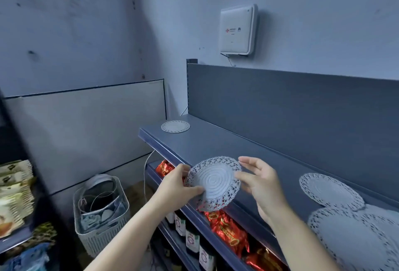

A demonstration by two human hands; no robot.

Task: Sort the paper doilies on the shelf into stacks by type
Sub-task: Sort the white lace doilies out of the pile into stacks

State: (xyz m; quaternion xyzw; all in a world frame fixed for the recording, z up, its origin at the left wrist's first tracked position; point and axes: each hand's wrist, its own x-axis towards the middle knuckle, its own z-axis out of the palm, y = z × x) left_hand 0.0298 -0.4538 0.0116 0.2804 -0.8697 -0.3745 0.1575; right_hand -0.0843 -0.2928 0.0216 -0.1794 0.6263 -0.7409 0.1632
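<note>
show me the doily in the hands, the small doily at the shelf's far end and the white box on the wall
held doily [213, 181]: head view, its ringed centre
far small doily [175, 126]: head view, its plain middle
white wall box [236, 31]: head view, middle of its front

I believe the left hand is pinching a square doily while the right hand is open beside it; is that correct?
No: the head view shows the doily is round, not square. The left hand does pinch it, with the right hand open beside it.

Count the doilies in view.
4: small doily at the far end of the shelf; held doily in the left hand; medium doily and large doily at right. Others may be stacked beneath or off-frame.
</note>
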